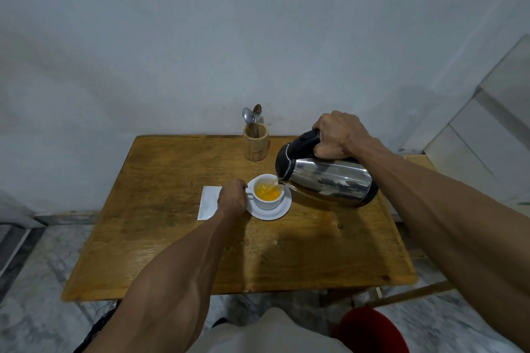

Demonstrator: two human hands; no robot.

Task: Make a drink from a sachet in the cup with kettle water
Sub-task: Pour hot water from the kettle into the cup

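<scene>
Pouring from the tilted kettle [329, 180], the right hand [338, 135] is wrapped tight round its black handle, its spout over the cup [268, 193] (orange liquid inside). Left of the cup, the left hand [231, 199] pinches the cup's handle. Under the cup sits a saucer [272, 213]; a white sachet [208, 202] lies flat beyond the left hand.
</scene>
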